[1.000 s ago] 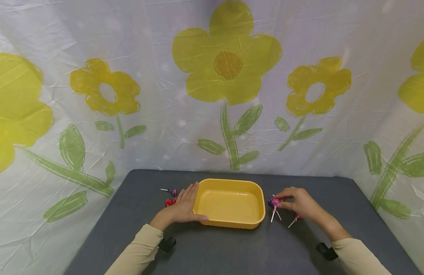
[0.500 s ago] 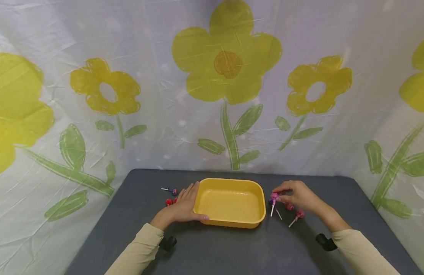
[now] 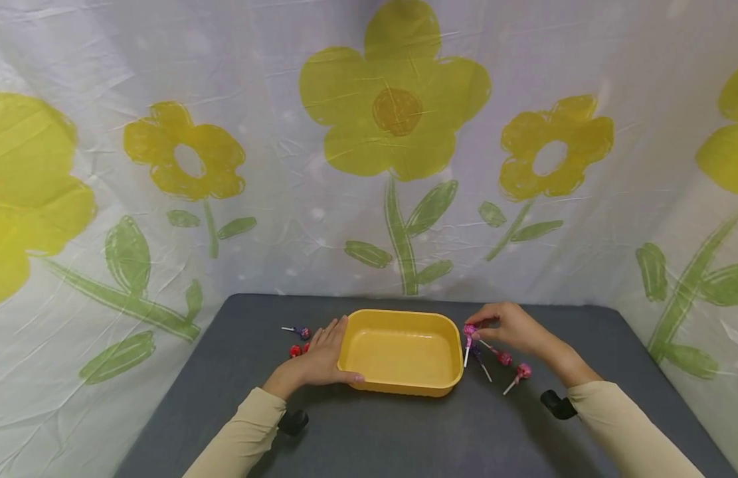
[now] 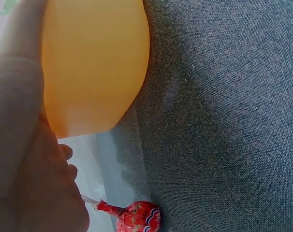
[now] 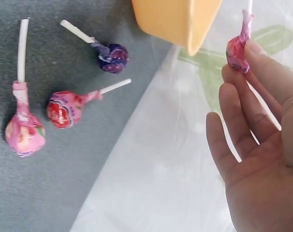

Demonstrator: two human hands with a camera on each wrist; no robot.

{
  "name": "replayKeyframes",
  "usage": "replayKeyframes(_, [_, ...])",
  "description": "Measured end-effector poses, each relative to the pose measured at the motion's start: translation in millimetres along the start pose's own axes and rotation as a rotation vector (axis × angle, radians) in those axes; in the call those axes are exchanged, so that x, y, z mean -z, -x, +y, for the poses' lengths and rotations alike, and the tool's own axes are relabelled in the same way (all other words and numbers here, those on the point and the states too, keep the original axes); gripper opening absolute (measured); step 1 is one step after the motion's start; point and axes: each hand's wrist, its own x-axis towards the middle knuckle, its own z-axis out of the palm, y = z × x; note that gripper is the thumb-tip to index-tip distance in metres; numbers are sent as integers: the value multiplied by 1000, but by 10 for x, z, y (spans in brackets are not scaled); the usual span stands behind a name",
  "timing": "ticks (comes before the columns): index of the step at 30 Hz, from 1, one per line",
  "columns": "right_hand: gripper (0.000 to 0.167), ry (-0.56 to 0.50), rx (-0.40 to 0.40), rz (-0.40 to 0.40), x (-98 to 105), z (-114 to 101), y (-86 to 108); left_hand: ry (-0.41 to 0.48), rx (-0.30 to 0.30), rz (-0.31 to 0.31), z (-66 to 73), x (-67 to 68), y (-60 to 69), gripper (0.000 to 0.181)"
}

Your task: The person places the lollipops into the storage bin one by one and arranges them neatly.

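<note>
A yellow rectangular tub (image 3: 398,386) sits in the middle of the dark table. My left hand (image 3: 321,358) rests along its left side, fingers straight and the thumb on the front rim. Between thumb and fingertips my right hand (image 3: 515,328) pinches a pink-wrapped lollipop (image 5: 237,50) by its candy head, stick pointing down in the head view, just off the tub's right edge. Under and beside that hand lie a purple lollipop (image 5: 112,58), a red-and-pink lollipop (image 5: 64,108) and a pink lollipop (image 5: 24,135).
Left of the tub lie a purple lollipop (image 3: 304,333) and red lollipops (image 3: 295,350), partly hidden by the left hand. A flower-printed curtain (image 3: 273,199) hangs behind the grey table (image 3: 404,431).
My right hand has lifted the pink lollipop off the table and moved it up and left toward the tub, uncovering the lollipops beneath. The left hand stays still.
</note>
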Motion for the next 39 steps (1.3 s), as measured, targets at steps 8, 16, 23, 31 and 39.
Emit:
replayKeyframes(8, [24, -20, 15, -28, 56, -58, -132, -11, 3, 1, 5, -2, -16, 133])
replayKeyframes(16, [25, -51, 33, -72, 87, -113, -260, -18, 2, 5, -19, -31, -19, 131])
replayKeyframes(23, [27, -84, 15, -141, 109, -215, -419, -20, 8, 7, -7, -22, -21, 131])
replayKeyframes(31, [25, -132, 9, -207, 116, -264, -624, -19, 4, 14, 2, -18, -24, 131])
replayKeyframes(39, [25, -192, -7, -268, 126, -307, -787, -26, 5, 7, -17, -11, -27, 132])
